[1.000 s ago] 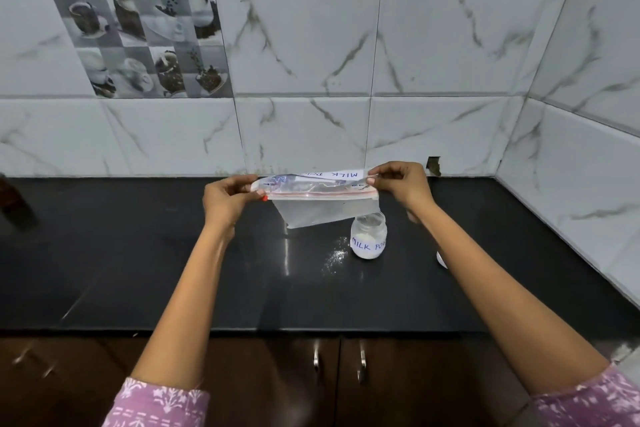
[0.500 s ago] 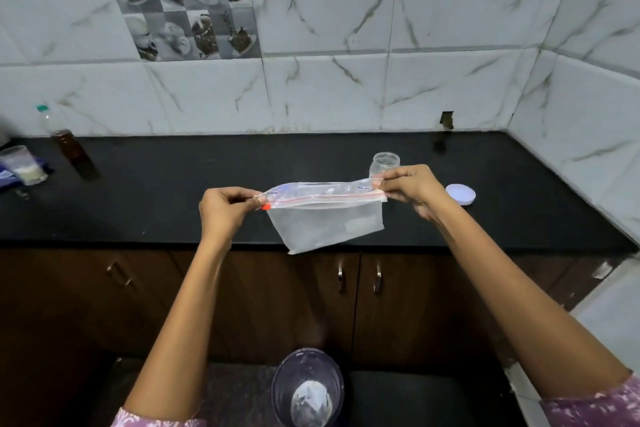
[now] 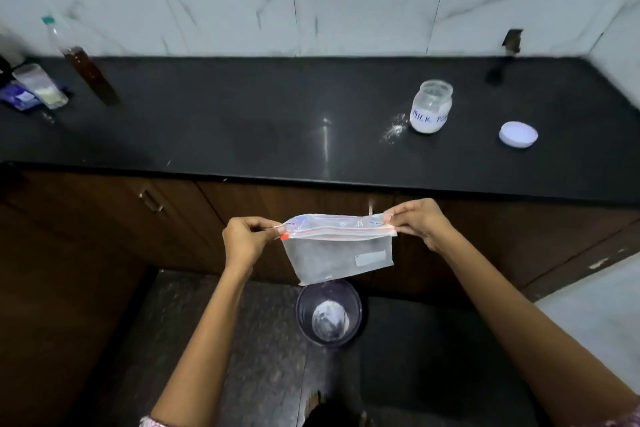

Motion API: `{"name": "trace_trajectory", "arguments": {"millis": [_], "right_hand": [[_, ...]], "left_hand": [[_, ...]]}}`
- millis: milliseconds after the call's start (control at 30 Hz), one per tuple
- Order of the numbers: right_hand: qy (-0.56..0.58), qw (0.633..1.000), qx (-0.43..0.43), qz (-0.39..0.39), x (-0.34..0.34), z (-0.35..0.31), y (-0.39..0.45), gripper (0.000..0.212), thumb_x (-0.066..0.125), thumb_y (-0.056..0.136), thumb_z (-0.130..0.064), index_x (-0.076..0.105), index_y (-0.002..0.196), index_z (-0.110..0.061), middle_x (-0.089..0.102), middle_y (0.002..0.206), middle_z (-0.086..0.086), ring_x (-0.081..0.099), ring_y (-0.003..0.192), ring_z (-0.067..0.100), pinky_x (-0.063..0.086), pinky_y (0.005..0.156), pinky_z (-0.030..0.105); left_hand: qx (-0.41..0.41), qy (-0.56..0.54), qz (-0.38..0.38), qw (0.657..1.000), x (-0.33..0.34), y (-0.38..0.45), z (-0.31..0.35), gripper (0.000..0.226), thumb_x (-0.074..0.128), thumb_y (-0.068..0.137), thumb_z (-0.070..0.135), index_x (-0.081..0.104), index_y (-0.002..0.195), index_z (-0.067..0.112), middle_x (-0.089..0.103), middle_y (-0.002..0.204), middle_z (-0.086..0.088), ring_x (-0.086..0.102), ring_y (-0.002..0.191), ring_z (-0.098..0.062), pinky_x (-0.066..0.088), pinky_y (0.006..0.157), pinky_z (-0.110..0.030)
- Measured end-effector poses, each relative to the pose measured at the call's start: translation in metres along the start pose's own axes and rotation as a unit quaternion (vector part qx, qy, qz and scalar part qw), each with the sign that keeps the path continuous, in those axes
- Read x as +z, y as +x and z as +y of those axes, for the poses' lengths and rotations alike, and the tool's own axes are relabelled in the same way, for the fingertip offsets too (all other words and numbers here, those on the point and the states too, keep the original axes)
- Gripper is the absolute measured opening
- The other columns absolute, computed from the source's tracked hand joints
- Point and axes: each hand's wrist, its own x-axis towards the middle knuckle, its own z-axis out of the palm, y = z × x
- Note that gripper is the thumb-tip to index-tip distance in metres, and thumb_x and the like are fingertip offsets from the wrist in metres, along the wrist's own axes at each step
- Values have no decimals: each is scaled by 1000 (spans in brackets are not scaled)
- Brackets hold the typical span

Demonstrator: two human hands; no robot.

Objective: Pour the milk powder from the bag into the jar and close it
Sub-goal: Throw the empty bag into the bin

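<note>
One bag [image 3: 337, 251] now lower, off-counter, between two hands; one jar [image 3: 431, 107].

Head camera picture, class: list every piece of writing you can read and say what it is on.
"MILK PO", then cut off by the curve: handwritten in blue on the open jar.
Blue marks along the top of the zip bag: too blurred to read.
Blue packet at the far left: print too small to read.

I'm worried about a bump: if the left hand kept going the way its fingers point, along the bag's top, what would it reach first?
The left hand points rightward along the bag, so it would probably meet the right hand pinching the other end. Nothing else appears between them, though depth is uncertain.
</note>
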Motion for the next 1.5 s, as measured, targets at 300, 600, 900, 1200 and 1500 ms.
{"name": "trace_trajectory", "arguments": {"millis": [300,600,900,1200,1500], "right_hand": [[-98,992,-17,75,62,156,84,18,77,73,3,73,90,5,71,86,15,64,77,18,53,73,21],[-198,974,-40,106,120,331,197,8,74,76,1,74,84,2,74,86,19,69,81,26,52,79,34],[-439,897,59,-15,185,508,296,28,46,92,-2,64,113,-3,66,118,18,61,109,34,47,94,36],[-554,824,77,-85,221,551,287,36,36,98,-6,47,132,-8,46,139,17,54,120,32,49,98,39],[-503,852,56,-132,199,450,229,39,46,94,-8,50,132,-7,57,131,16,58,116,30,47,96,36]], "left_hand": [[-97,29,-12,995,68,25,-169,8,77,71,-3,77,74,4,74,75,-8,67,69,-12,49,66,-8],[-151,4,0,989,150,58,-363,11,77,69,-6,73,76,1,70,79,-10,61,56,7,50,64,-10],[-190,259,-185,929,242,83,-546,19,52,84,-4,71,87,2,69,86,-19,65,86,-27,44,76,-35],[-100,405,-330,847,292,78,-545,31,42,93,3,59,118,0,62,120,-21,59,109,-36,46,93,-41],[-71,282,-272,917,223,59,-440,38,48,91,9,57,127,12,59,131,-9,60,109,-32,48,87,-40]]}}
